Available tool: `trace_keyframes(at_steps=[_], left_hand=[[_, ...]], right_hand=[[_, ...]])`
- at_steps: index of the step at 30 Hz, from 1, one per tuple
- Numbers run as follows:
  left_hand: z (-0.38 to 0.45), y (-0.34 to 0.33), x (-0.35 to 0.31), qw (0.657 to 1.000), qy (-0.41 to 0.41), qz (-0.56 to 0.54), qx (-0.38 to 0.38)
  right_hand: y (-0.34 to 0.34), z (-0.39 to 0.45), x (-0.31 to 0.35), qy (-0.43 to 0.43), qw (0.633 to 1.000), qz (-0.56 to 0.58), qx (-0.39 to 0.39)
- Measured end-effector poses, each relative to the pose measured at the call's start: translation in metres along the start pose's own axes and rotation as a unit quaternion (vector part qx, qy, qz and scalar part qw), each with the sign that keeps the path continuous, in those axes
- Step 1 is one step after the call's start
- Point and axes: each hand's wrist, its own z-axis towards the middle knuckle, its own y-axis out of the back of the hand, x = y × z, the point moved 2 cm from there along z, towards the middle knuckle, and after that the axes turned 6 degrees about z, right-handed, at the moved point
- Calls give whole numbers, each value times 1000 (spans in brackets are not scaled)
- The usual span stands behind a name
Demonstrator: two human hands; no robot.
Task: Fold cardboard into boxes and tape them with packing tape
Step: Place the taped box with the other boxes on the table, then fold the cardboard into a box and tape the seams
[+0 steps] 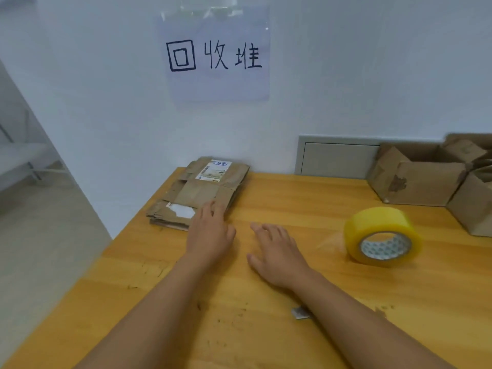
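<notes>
White wall (106, 89) stands behind a yellow wooden table (266, 328), and on this table the work is laid out. Against the wall, at the table's far left corner, lies a stack of flattened cardboard (198, 191), brown and worn, with a white shipping label (213, 170) on its top sheet and a torn white patch near its front edge. The left hand (210, 233) reaches to the front right corner of this stack; its fingers are straight and lie on the cardboard edge, gripping nothing. Just beside the stack, to its right, the right hand (277, 257) rests palm down on the wood, fingers spread and relaxed, holding nothing. Farther right of the stack, well apart from it, a roll of yellow packing tape (383, 237) lies tilted on the table. Beyond the tape, at the far right, stand several folded cardboard boxes (420, 177), open on top. Above the stack, a paper sign (217, 54) with handwritten characters is taped to the wall. Right of the stack, a grey panel (338, 157) sits low in the wall.
</notes>
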Motion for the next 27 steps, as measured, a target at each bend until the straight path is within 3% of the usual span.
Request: trace_keyframes(at_steps=[8, 13, 21, 24, 27], left_hand=[[46, -29, 5, 995, 5, 84, 47], [48, -20, 5, 997, 11, 75, -22], [33, 63, 5, 973, -36, 28, -228], [5, 97, -3, 962, -27, -17, -272], [-30, 119, -5, 956, 3, -85, -280]], right_hand=[[-15, 5, -6, -1, 1000, -26, -17], [-14, 5, -5, 0, 999, -25, -23], [-11, 4, -4, -9, 1000, -12, -13], [-5, 3, -6, -19, 994, 93, -52], [9, -3, -5, -61, 950, 276, -134]])
